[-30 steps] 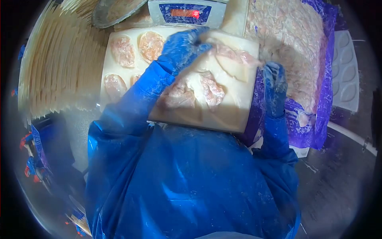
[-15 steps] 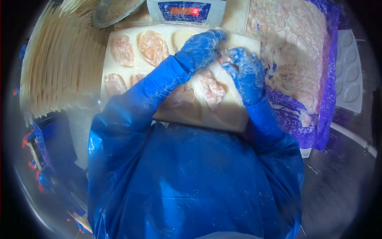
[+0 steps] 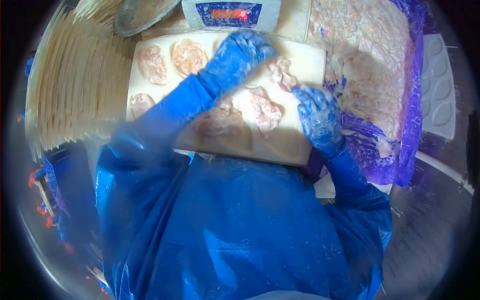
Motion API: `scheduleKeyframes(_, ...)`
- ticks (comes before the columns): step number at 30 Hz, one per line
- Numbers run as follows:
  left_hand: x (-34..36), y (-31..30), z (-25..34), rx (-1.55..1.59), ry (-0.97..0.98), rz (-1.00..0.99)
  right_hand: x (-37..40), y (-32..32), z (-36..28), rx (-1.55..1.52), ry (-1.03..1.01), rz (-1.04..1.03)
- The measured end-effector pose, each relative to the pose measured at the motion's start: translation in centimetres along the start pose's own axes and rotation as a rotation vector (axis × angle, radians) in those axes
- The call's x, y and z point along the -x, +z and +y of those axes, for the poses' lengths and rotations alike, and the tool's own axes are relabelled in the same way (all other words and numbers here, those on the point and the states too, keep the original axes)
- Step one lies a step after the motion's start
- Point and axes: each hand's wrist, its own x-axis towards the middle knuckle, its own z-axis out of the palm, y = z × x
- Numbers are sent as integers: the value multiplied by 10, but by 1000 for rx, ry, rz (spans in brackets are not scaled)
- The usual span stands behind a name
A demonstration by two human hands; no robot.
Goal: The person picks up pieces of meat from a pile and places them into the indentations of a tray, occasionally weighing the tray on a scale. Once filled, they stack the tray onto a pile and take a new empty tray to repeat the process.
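A white moulded tray lies in front of me with raw chicken pieces in its hollows. My left hand, in a blue glove, hovers over the tray's upper middle, its fingertips next to a chicken piece that lies in the upper right hollow. My right hand, also gloved, rests with spread fingers at the tray's right edge, just below that piece, and holds nothing. More pieces fill other hollows: two at the upper left, one in the middle.
A scale with a red display stands behind the tray. A heap of raw chicken lies in a purple bag to the right. Stacked empty trays stand at the left, another empty tray at the far right.
My right hand brought a chicken piece from the heap to the tray, both hands set it into the upper right hollow, and now the right hand has drawn back toward me.
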Motion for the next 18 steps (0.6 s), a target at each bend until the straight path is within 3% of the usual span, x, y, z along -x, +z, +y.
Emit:
scheduleKeyframes(1, 2, -1, 10, 144, -24, -48, -4, 4, 2, -4, 6, -5)
scheduleKeyframes(2, 4, 6, 16, 541, -121, -199, -10, 7, 3, 44, -15, -13)
scheduleKeyframes(3, 11, 12, 24, 177, 75, -104, -17, 9, 2, 92, -39, -17)
scheduleKeyframes(5, 16, 16, 13, -38, -23, -130, -34, 7, -3, 194, 1, 14)
scheduleKeyframes(8, 26, 5, 24, -183, -79, -118, -38, 5, -15, 316, 237, -56)
scheduleKeyframes(11, 33, 20, 44, 171, -147, -78, -31, 3, -17, 314, 236, -42)
scheduleKeyframes(12, 24, 14, 51, 101, -153, -184, -34, 4, -15, 230, 144, 78)
scheduleKeyframes(15, 13, 35, 73, 200, -94, -114, -48, 16, -18, 86, 85, -36)
scheduleKeyframes(17, 1, 63, 94, 103, -231, -36, -43, 11, 4, 98, 83, -35)
scheduleKeyframes(18, 4, 54, 97, 252, -176, -118, -36, 9, 10, 139, 158, -6)
